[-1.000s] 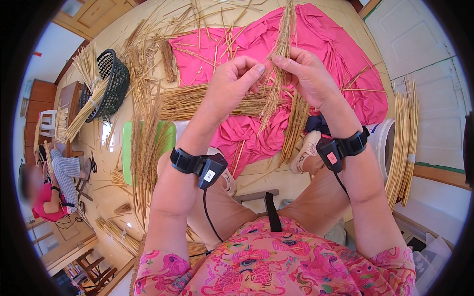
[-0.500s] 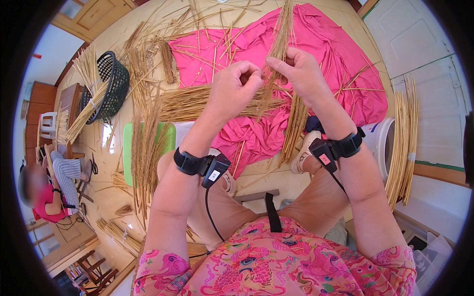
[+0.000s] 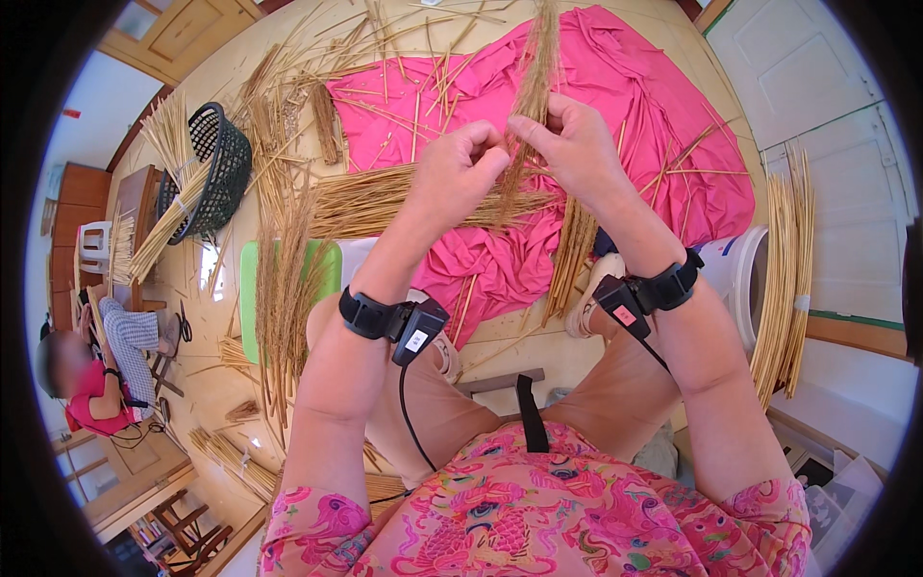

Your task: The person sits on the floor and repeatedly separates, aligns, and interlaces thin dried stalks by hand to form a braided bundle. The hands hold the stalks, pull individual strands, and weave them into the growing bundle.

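Observation:
Above the pink cloth [image 3: 673,115], my right hand [image 3: 574,146] is closed on a bunch of dry grass plumes [image 3: 536,82] that hangs upright, its fine brushy tips running up past the picture's top edge. Facing it, my left hand [image 3: 457,165] has thumb and fingers curled together in a pinch beside the bunch; whatever is between them is too fine to make out. Below both hands a thick pile of straw-coloured stalks [image 3: 370,197] lies crosswise, partly on the cloth. Another bundle of stalks [image 3: 574,240] rests under my right wrist.
A green-lidded box [image 3: 252,303] with plumed stalks across it stands at my left, beyond it a dark basket [image 3: 216,178] of stalks. At right, a tied stalk bundle [image 3: 784,279] leans by a white bucket [image 3: 745,288]. Another person [image 3: 96,385] sits far left. Loose stalks litter the floor.
My right hand has shifted slightly left, toward my left hand, carrying the grass plumes with it. My left hand has barely moved.

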Available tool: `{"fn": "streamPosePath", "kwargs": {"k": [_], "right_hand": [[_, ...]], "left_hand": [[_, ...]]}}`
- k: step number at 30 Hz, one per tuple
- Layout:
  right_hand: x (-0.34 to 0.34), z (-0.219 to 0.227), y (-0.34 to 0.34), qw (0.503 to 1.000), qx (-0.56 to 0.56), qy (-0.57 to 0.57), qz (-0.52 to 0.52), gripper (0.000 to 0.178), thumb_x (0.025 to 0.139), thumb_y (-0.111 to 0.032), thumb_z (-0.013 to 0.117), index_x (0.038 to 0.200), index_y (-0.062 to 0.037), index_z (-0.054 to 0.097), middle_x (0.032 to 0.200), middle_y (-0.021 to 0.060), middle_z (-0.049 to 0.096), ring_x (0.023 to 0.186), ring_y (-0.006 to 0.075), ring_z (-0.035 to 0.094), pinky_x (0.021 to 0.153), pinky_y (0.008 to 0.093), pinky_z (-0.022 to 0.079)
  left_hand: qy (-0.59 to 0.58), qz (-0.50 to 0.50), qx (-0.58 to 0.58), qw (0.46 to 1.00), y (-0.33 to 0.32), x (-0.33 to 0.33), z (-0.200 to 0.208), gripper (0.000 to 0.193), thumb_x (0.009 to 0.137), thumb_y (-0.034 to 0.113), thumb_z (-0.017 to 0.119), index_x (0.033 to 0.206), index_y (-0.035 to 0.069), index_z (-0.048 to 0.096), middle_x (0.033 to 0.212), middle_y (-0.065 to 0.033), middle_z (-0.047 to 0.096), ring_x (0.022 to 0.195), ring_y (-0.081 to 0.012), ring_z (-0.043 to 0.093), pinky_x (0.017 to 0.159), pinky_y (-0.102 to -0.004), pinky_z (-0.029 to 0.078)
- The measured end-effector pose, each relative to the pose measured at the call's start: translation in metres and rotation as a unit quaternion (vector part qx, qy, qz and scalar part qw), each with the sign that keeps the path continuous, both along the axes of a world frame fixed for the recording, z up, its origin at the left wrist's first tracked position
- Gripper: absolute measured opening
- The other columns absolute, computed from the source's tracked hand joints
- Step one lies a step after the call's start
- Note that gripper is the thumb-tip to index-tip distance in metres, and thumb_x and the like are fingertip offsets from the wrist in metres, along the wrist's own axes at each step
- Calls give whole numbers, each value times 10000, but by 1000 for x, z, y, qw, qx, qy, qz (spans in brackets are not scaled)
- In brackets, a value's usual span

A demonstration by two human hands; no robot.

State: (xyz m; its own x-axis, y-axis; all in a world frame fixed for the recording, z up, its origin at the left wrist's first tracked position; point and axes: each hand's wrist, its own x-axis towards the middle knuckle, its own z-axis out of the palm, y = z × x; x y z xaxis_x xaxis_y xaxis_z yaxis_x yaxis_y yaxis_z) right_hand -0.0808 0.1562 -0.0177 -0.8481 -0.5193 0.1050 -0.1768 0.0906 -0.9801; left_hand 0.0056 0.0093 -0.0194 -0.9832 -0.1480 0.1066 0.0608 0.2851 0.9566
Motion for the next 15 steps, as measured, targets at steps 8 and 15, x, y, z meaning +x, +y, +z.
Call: {"fn": "streamPosePath", "kwargs": {"k": [8, 15], "right_hand": [[-17, 13, 6, 987, -88, -33, -127, 132, 851, -113, 646, 891, 12, 645, 755, 23, 625, 636, 66, 517, 558, 233, 424], [-28, 24, 22, 979, -145, -100, -103, 115, 861, -137, 653, 901, -29, 652, 732, -10, 595, 582, 53, 478, 534, 212, 391]], "left_hand": [[-21, -61, -43, 997, 6, 10, 11, 128, 826, 121, 514, 775, 4, 505, 584, -34, 463, 540, -95, 419, 515, -284, 368], [-14, 5, 53, 998, -6, 9, 18, 132, 862, 107, 513, 771, 19, 551, 617, -11, 553, 561, -66, 491, 520, -231, 394]]}}
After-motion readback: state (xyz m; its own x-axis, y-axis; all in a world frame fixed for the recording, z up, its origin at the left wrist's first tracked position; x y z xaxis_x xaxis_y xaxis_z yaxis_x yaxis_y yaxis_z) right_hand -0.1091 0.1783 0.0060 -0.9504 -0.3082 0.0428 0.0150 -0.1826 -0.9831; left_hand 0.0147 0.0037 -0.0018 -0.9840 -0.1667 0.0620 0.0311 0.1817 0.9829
